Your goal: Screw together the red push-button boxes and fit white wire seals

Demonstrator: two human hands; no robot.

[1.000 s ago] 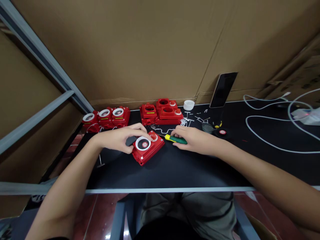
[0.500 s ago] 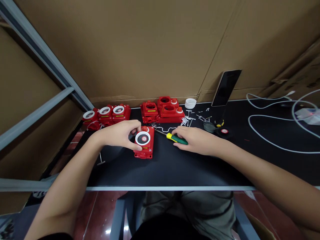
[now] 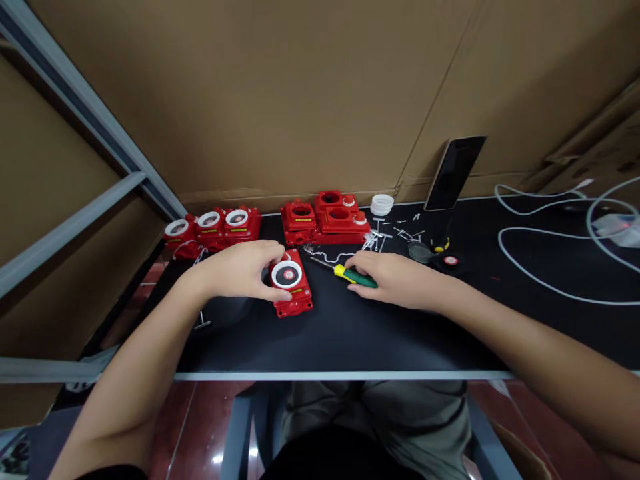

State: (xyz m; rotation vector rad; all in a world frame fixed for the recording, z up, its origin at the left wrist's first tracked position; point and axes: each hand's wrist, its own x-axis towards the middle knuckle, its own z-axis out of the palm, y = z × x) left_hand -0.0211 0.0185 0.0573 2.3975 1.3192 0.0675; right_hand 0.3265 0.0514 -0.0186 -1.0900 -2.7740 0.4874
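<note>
A red box (image 3: 295,293) with a white ring around a black and red disc on top lies on the black table (image 3: 350,333). My left hand (image 3: 240,270) grips it, fingers curled round its left side and the ring. My right hand (image 3: 395,279) rests on the table to the right, closed over a screwdriver (image 3: 350,275) with a green and yellow handle, its tip pointing left toward the box.
Three red boxes with white rings (image 3: 213,227) stand at the back left, open red housings (image 3: 325,219) at the back middle. White rings (image 3: 382,204), loose screws (image 3: 400,233), a phone (image 3: 455,172) leaning on cardboard and white cables (image 3: 550,240) lie to the right.
My left hand has turned the red box on the table from a slant to nearly straight and drawn it slightly back. My right hand has stayed on the screwdriver.
</note>
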